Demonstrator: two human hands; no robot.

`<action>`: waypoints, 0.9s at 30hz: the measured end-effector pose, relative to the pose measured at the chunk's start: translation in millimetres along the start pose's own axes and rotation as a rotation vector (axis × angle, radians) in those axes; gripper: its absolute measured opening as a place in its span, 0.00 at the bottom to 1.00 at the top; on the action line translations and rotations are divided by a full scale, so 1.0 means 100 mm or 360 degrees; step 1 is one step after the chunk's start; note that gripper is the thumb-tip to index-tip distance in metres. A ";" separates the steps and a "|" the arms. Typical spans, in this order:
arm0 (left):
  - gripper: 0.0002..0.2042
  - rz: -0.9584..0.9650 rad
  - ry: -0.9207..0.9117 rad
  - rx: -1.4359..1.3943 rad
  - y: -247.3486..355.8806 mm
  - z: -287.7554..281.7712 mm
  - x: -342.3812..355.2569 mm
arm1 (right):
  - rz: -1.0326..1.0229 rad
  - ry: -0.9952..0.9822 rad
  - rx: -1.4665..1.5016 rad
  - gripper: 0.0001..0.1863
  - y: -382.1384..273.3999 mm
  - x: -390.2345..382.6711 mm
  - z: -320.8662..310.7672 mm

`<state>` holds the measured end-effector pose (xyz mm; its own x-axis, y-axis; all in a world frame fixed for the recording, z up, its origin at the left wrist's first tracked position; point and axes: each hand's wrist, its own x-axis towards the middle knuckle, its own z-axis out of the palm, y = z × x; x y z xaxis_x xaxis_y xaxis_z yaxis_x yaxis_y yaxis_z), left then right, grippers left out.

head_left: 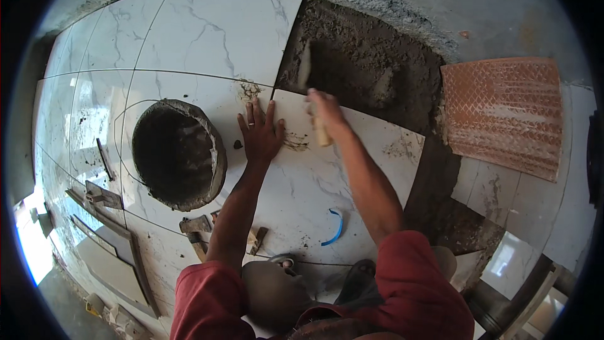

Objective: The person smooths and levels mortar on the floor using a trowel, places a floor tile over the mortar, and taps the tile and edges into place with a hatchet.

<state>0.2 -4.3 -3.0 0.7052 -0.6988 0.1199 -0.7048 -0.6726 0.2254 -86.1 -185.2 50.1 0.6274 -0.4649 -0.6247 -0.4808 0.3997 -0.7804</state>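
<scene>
My left hand (262,137) lies flat on a white marbled floor tile (333,173), fingers spread, with a ring on one finger. Wrapped round the wooden handle of a trowel (305,66) is my right hand (326,112), slightly smeared by motion. The trowel's blade reaches over the left part of a dark wet mortar bed (377,63), just beyond the tile's far edge. Muddy smears mark the tile beside my left hand. To the left of that hand stands a black bucket (217,167) with a mortar-crusted rim and a thin wire handle.
A reddish tile with a ridged back (503,113) leans at the right, beside the mortar. A curved blue strip (333,226) and a hammer (196,226) lie near my knees. Further left are a flat float (104,196) and stacked panels (110,255). A rough wall (415,6) bounds the far side.
</scene>
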 end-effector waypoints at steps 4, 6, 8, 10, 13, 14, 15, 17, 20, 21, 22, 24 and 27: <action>0.27 -0.0026 -0.0015 0.0030 -0.04 -0.03 -0.04 | 0.0111 0.0276 -0.0008 0.22 0.09 -0.16 -0.64; 0.27 0.0000 0.0026 0.0013 -0.03 -0.03 0.00 | 0.0135 0.0271 -0.0021 0.22 -0.02 -0.18 -0.57; 0.27 0.0005 -0.0001 0.0017 0.00 -0.03 -0.03 | 0.0072 0.0253 -0.0076 0.23 -0.07 -0.11 -0.44; 0.27 0.0020 -0.0002 0.0027 0.01 -0.02 0.05 | -0.0084 0.0124 0.0060 0.22 -0.23 0.23 -0.27; 0.26 0.0062 0.0028 0.0040 0.03 -0.02 0.03 | -0.0145 0.0380 0.0092 0.21 -0.33 0.56 -0.57; 0.26 0.0048 0.0017 0.0053 0.02 -0.02 0.02 | -0.0075 0.0390 0.0091 0.21 -0.31 0.50 -0.75; 0.26 0.0011 0.0003 0.0073 -0.04 -0.01 -0.02 | 0.0003 0.0381 0.0080 0.22 -0.26 0.40 -0.92; 0.26 0.0008 0.0013 0.0055 -0.05 -0.01 -0.03 | 0.0104 0.0546 0.0100 0.21 -0.08 0.10 -1.21; 0.26 0.0009 0.0030 0.0041 -0.03 -0.04 0.02 | 0.0144 0.0701 0.0057 0.21 -0.05 -0.14 -1.34; 0.26 0.0016 0.0021 0.0034 -0.01 -0.04 0.03 | 0.0140 0.0703 0.0053 0.21 -0.07 -0.13 -1.32; 0.26 0.0016 0.0025 0.0030 0.01 -0.04 0.05 | 0.0067 0.0763 0.0134 0.22 -0.08 -0.09 -1.27; 0.27 0.0053 0.0010 0.0046 0.05 -0.05 0.05 | -0.0001 0.0834 0.0221 0.23 -0.14 0.00 -1.07; 0.26 0.0036 -0.0003 0.0030 -0.01 -0.06 -0.01 | -0.0084 0.0400 -0.0085 0.23 -0.23 0.02 -0.79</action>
<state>0.3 -1.3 2.5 0.6889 -0.7143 0.1228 -0.7219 -0.6612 0.2041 -122.5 -258.0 64.2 0.4837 -0.6686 -0.5647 -0.4870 0.3304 -0.8085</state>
